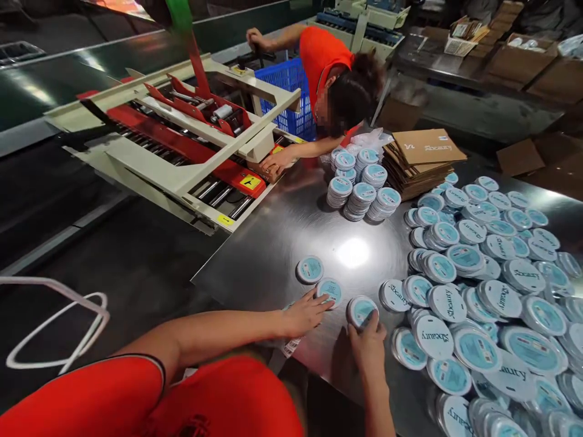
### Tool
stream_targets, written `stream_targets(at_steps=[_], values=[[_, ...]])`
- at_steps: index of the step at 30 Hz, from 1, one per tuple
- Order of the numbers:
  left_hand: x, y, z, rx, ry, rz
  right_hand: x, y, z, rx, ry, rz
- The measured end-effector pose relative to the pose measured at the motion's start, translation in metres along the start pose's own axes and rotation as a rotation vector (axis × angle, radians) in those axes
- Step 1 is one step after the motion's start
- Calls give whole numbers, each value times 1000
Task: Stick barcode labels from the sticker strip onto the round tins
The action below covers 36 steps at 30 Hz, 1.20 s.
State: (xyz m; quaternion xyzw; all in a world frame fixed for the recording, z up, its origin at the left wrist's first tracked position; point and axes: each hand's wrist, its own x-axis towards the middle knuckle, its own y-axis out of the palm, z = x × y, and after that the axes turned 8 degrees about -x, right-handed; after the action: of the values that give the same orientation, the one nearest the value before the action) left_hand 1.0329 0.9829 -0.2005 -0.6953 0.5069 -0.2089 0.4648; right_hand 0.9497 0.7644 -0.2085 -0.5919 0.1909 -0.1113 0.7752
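My left hand (307, 314) reaches in from the left with its fingers stretched out, the tips resting on a round flat container (328, 290) with a light blue label. Just behind it lies a matching round container (310, 269). My right hand (370, 345) grips another blue-labelled container (361, 309) at its near edge, apparently on a short stack. Under my left wrist, a strip with barcode-like print (291, 347) shows in part; most of it is hidden.
A large heap of similar containers (469, 303) covers the right of the metal table (273, 243). Stacked containers (364, 194) and flattened cardboard boxes (423, 152) stand at the back. Beyond, a co-worker (323, 67) bends over a box-sealing machine (195, 139) beside a blue crate (289, 97).
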Motion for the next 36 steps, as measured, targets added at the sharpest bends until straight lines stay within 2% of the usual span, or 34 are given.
stream_targets(at_steps=[3, 6, 8, 11, 15, 18, 21, 24, 29, 32, 36], values=[[-3, -4, 2, -16, -22, 1, 2, -1, 18, -28, 102, 35], [-5, -7, 7, -29, -55, -18, 4, -7, 34, -37, 80, 74], [-6, -9, 11, -35, -84, -41, 13, -16, 35, -41, 70, 68], [-7, -13, 13, -37, -108, -77, 42, -34, 24, -42, 109, -28], [5, -14, 0, -41, -37, -84, 87, -48, -2, 24, 135, -126], [23, -11, -11, -34, 36, -63, 104, -54, -20, 152, 106, -129], [37, -10, -15, -29, 48, -111, 113, -58, -32, 308, 145, -135], [41, -16, -10, -39, 25, -159, 124, -51, -27, 509, 224, -86], [38, -38, 4, -52, -76, -132, 140, -15, 18, 831, 225, 129], [43, -52, 11, -44, -140, -106, 143, -3, 39, 930, 200, 204], [62, -70, 19, -53, -209, -84, 140, -4, 50, 938, 143, 206]])
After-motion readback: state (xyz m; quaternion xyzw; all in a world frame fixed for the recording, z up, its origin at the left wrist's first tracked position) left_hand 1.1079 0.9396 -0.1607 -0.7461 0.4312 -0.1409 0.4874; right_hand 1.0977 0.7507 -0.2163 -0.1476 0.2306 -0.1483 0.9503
